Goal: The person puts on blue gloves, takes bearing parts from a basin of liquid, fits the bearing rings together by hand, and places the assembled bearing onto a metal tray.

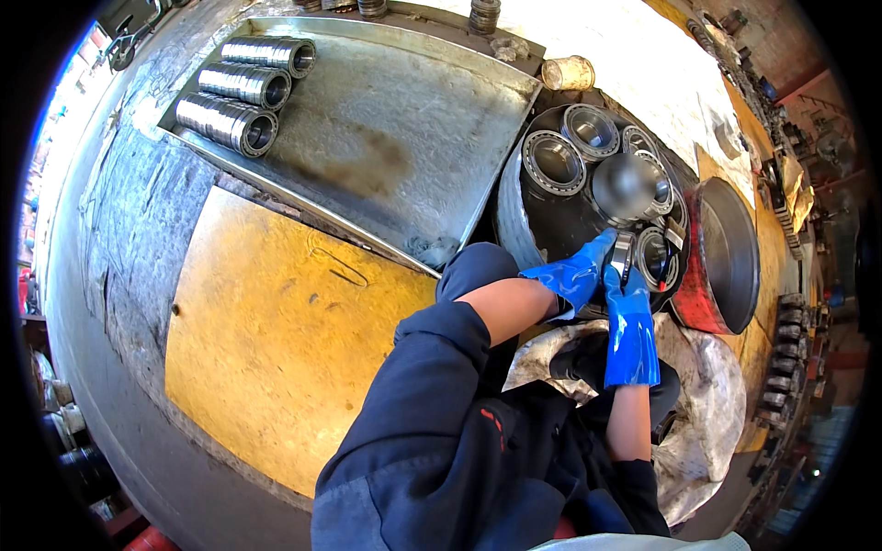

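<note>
Ahead of you to the left lies the broad, rectangular grey metal tray (413,119), with the round black-topped drum (548,230) at its right; the 3 rows of shiny steel rings (241,83) at the tray's far left appear already set out, the thick steel bearings (530,167) on the drum yet to be dealt with. At the drum's near edge, your glossy-blue-gloved left hand (581,268) lays its fingers against the polished steel ring (623,252), grip impossible to tell, while your likewise gloved right hand (629,310) pinches it from below, its handling seemingly unfinished.

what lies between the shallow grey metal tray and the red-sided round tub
In the head view, a dark round work surface carrying silver metal ring bearings.
</note>
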Demonstrator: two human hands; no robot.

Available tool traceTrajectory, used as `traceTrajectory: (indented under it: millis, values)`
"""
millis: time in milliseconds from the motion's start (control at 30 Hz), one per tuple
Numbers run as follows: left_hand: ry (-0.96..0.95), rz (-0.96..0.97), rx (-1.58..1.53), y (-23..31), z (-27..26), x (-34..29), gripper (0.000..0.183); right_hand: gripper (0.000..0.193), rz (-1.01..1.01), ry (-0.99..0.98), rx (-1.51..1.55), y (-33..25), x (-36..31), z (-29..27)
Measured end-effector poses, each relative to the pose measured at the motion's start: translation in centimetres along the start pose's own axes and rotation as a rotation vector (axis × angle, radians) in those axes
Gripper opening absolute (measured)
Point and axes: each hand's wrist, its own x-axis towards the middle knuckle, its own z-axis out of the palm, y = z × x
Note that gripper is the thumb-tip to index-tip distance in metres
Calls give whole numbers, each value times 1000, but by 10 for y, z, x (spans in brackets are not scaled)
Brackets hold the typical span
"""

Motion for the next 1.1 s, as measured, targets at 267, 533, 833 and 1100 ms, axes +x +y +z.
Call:
traceTrajectory:
  millis: [267, 533, 833, 1100]
  values:
    - [51, -35, -16, -10, 19, -10, 41, 47, 66, 34, 63, 11, -2, -10]
    - [97, -36, 82, -2, 18, -11, 41, 42, -47, 32, 175, -5, -3, -12]
    - [143, -71, -1, 9, 16, -21, 41, 34, 13, -35, 313, -41, -11, -19]
    - [179, -17, 93, 12, 18, -24, 39, 37, 71, -61, 388, -34, -9, -13]
